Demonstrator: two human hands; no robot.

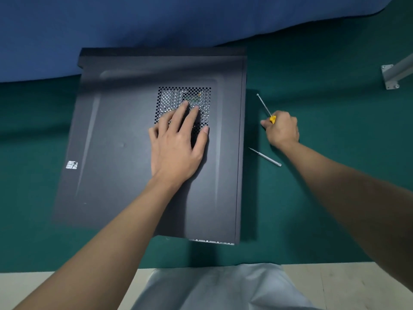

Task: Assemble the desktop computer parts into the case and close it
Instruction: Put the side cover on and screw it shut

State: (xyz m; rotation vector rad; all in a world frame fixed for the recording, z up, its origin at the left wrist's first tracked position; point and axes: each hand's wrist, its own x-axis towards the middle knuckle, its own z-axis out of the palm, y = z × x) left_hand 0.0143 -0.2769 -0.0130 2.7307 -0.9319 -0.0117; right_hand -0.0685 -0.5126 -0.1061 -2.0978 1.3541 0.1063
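Resting flat left hand (176, 148) on case panel (120, 135); right hand (282, 129), just beside, grips screwdriver (272, 119)

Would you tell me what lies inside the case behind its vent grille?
Through the vent grille only pale metal and a green patch show; the side panel and left hand hide the rest.

The left hand (176, 148) lies flat with fingers spread, while the right hand (282, 128) is curled in a closed grip.
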